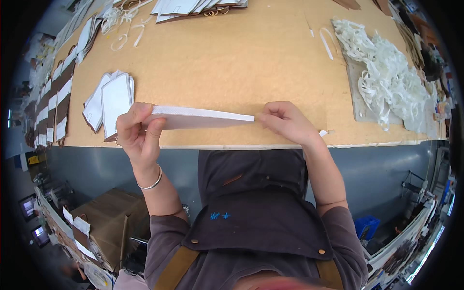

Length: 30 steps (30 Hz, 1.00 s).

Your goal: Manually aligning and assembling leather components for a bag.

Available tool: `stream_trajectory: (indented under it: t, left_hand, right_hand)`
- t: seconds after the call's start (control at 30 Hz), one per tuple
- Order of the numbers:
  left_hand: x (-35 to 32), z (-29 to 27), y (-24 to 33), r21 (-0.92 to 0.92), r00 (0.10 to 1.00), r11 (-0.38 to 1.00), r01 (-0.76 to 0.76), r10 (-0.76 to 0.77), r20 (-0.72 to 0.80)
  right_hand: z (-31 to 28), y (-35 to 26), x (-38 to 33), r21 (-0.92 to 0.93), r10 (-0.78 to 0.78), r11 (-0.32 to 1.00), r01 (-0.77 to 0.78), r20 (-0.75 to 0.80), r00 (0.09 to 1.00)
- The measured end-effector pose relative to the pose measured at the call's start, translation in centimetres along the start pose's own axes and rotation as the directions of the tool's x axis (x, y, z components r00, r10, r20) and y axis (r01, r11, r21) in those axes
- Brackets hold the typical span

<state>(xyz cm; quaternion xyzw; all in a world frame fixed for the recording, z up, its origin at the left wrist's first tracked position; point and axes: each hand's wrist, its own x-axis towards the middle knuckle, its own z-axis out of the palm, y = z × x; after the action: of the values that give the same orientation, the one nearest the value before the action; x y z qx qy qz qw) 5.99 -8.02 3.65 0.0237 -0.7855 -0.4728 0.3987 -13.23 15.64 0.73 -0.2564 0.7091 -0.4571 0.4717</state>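
Observation:
A long flat panel [203, 121], pale with a white textured strip along its upper edge, is held tilted above the near edge of the work table [232, 72]. My left hand [140, 133] grips the panel's wide end between thumb and fingers. At its narrow right end my right hand [285, 121] has thumb and fingers pinched together at the tip, perhaps on the strip's end. Just beyond my left hand lies a small stack of white panels with dark edges [117, 99]. A small white scrap [323, 132] rests beside my right wrist.
A heap of tangled white strips [386, 72] lies on a grey sheet at the right. More white panels [198, 7] are stacked at the far edge, near loose strips [128, 29]. Brown and white pieces [53, 104] line the left edge. A brown box [106, 217] stands below left.

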Motion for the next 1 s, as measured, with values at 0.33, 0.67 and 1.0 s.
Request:
stream_trajectory:
  t: [0.33,0.67,1.0]
  left_hand:
    - [1.2,1.4,1.5,-0.019,0.991,0.993,-0.118,0.119,0.063]
    - [-1.0,-6.6,-0.4,0.607,0.980,0.778,0.163,-0.198,-0.010]
    - [-4.8,-11.0,-5.7,0.910,0.955,0.386,0.151,-0.295,-0.033]
  right_hand:
    - [5.7,-4.2,3.1,-0.494,-0.863,0.506,0.708,-0.294,0.411]
    - [1.7,4.3,0.4,0.218,-0.359,0.883,0.417,-0.259,0.897]
    - [0.0,7.5,0.3,0.479,-0.272,0.755,0.448,-0.392,0.879]
